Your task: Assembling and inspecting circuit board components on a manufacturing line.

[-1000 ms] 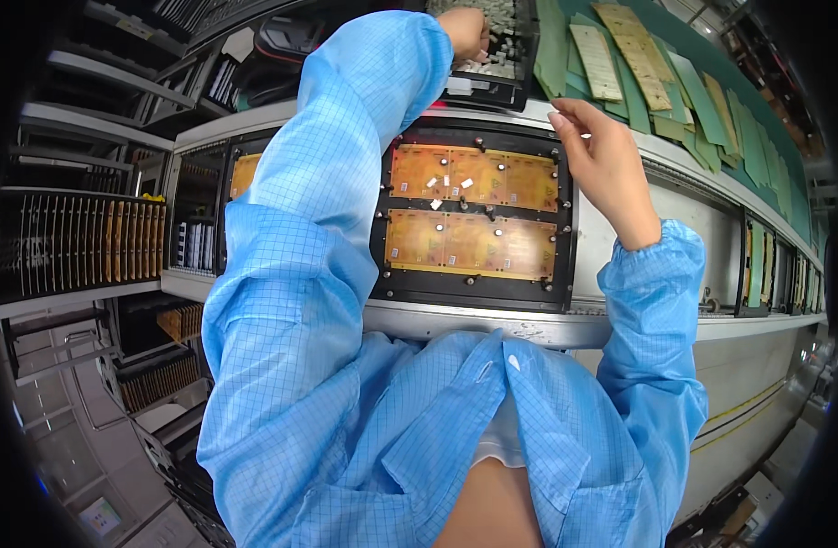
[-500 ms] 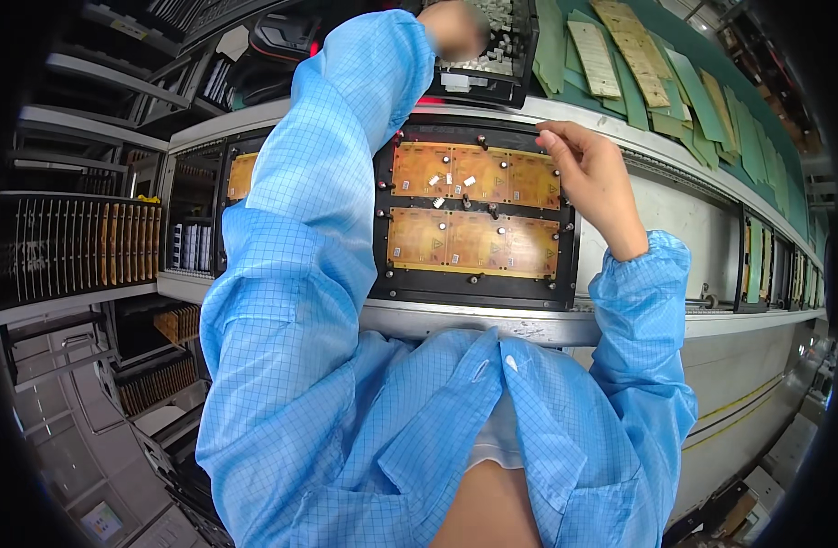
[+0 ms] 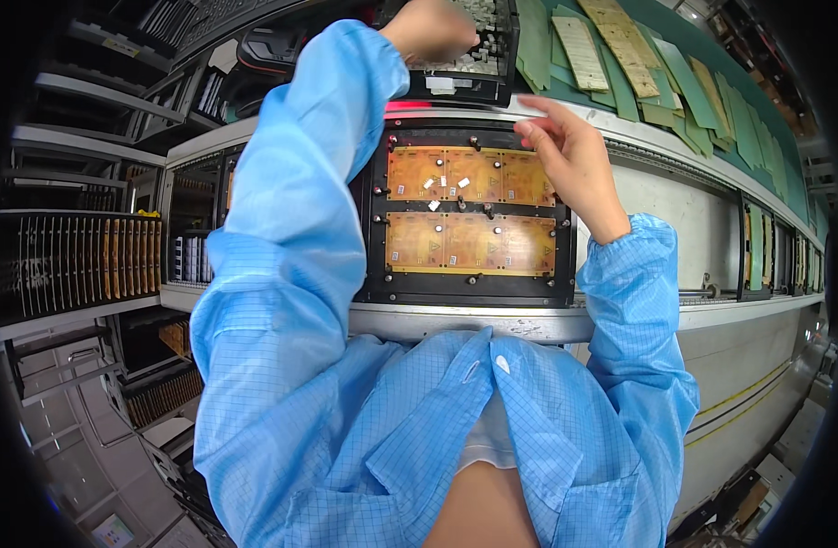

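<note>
Since the last frame, the right hand (image 3: 572,163) has shifted toward the far rail and its thumb and index finger have spread; the left hand (image 3: 428,32) stays over the bin (image 3: 483,93), a little farther right in it. Right: thumb and index apart, nothing visible between them, index tip blurred. Left: blurred, fingers mostly hidden, can't tell whether it grips anything. White parts (image 3: 486,64) sit loose in a heap in the black bin.

Upper board (image 3: 474,167) and lower board (image 3: 474,251): amber, glossy, three sections each, one above the other in the black frame (image 3: 519,290). Four small white pieces (image 3: 464,183) lie loose, askew: three on the upper board, one at its lower edge. Dark pegs stand around the boards.

Edges: silver near rail (image 3: 474,324) along the person's side; bin beyond the frame's far edge. Right hand hangs at the frame's far right corner. Open room: bare conveyor bed (image 3: 679,219) right of the frame. Green strips (image 3: 697,91) crowd the far right.
</note>
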Demonstrator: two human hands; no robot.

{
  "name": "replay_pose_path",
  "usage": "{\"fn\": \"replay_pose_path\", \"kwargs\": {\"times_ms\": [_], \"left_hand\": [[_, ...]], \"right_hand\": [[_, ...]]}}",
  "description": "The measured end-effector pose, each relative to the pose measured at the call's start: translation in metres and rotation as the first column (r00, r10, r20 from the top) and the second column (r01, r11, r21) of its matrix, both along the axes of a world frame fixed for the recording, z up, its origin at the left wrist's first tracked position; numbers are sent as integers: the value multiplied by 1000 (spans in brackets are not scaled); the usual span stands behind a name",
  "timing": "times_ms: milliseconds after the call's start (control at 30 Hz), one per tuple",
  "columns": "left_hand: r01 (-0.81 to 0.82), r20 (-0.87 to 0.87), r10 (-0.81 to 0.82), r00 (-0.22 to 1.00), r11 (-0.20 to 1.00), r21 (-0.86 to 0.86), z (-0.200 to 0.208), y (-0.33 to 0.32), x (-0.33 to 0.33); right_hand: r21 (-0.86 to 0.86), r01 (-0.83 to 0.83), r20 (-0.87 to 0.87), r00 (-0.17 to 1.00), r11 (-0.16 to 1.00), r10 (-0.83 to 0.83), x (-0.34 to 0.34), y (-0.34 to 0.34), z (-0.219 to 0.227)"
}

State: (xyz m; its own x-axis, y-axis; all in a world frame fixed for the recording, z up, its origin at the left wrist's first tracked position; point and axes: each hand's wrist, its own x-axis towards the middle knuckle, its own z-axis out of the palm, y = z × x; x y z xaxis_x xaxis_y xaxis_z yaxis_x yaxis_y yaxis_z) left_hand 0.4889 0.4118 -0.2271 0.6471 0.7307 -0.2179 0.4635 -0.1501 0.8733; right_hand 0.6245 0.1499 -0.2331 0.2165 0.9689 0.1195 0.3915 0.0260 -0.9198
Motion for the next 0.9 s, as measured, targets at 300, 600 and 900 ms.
{"fn": "replay_pose_path", "kwargs": {"times_ms": [300,600,900], "left_hand": [[306,121,-283,952,829,-468,54,-143,-50],[104,39,-97,994,867,-487,35,-140,-104],[88,31,-83,996,916,-391,32,-140,-112]], "right_hand": [[409,-228,205,966,884,155,-11,-12,10],[-238,-187,-331,938,953,101,41,-14,-25],[-262,-142,170,967,955,190,41,4,-18]]}}
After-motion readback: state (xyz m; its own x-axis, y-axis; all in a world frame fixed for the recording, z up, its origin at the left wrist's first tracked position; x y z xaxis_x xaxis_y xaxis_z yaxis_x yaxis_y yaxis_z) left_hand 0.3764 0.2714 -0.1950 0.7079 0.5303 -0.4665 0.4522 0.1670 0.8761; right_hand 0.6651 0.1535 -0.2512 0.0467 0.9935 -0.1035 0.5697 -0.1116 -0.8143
